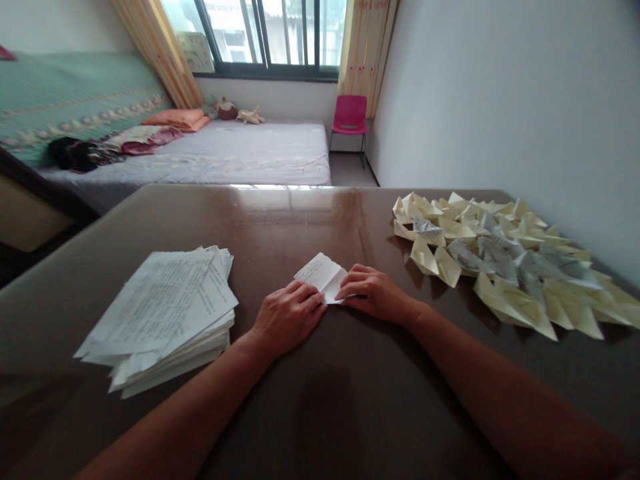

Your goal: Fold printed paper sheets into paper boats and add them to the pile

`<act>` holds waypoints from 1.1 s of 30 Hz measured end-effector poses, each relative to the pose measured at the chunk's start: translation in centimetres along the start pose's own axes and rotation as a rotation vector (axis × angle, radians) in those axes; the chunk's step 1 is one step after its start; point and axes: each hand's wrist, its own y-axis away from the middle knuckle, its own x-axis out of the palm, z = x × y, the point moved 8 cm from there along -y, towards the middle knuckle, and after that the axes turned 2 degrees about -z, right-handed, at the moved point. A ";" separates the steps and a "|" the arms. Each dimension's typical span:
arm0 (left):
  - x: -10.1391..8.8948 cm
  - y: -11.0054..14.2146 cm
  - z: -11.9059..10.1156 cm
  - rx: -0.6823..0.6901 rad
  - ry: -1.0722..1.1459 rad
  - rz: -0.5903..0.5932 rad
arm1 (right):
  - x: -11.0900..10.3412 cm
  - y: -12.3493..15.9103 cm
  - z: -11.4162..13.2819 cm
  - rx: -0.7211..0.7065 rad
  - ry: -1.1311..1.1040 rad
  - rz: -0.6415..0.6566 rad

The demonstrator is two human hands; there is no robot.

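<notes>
A small folded sheet of printed paper lies on the brown table, with a crease running across it. My left hand is closed on its near left edge, fingers bent and pressed to the paper. On the near right edge, the fingertips of my right hand pinch the same paper. Parts of the sheet are hidden under the fingers of both hands.
To the left stands a stack of printed sheets. Many folded paper boats, cream and grey, cover the table's right side near the wall. Beyond the glossy table are a bed and a pink chair.
</notes>
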 end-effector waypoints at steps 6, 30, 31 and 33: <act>-0.7 0.5 0.6 0.031 0.002 0.013 | 0.2 -0.1 -1.0 0.093 -0.047 -0.024; -0.8 0.3 0.4 -0.004 -0.036 0.014 | 0.9 -0.4 -2.5 0.494 0.283 -0.067; -0.7 0.3 0.4 -0.007 -0.043 0.021 | 0.9 -0.4 -2.5 0.492 0.283 -0.065; -0.5 0.3 0.3 -0.005 -0.059 0.035 | 0.8 -0.4 -2.4 0.491 0.285 -0.062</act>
